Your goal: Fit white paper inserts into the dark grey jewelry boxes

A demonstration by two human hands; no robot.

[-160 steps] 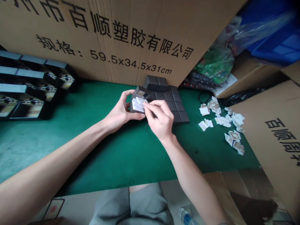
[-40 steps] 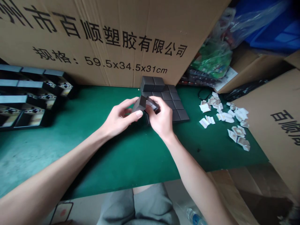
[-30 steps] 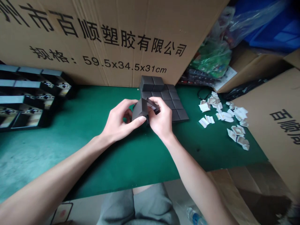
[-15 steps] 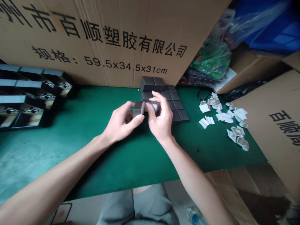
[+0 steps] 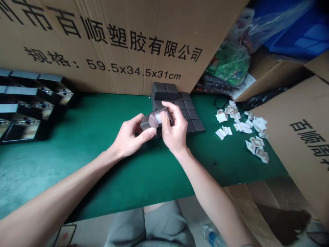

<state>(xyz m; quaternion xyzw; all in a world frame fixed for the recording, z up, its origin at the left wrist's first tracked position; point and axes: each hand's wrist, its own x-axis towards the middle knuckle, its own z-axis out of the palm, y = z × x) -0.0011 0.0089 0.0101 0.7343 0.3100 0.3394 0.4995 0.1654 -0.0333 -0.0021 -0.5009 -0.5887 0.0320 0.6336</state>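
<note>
Between both hands is a small dark grey box (image 5: 145, 124), held open and tilted above the table. A pale, rounded insert (image 5: 153, 120) shows inside it. My left hand (image 5: 130, 136) grips the box's left part, with the thumb along the near edge. My right hand (image 5: 176, 128) is closed around the right part, its thumb on the whitish inside. Right behind the hands stands a block of closed dark grey boxes (image 5: 189, 109) in rows, two of them stacked on top at the back. My fingers hide part of the held box.
Open black boxes (image 5: 28, 113) are stacked at the left of the green table (image 5: 97, 185). White paper scraps (image 5: 241, 127) lie to the right. A large carton (image 5: 123, 65) stands behind, another carton (image 5: 305, 137) at right. A plastic bottle (image 5: 213, 236) is below the table edge.
The held box has tilted and its two parts have turned, so more of the pale insert shows. Both hands remain on it. The whole view has shifted slightly.
</note>
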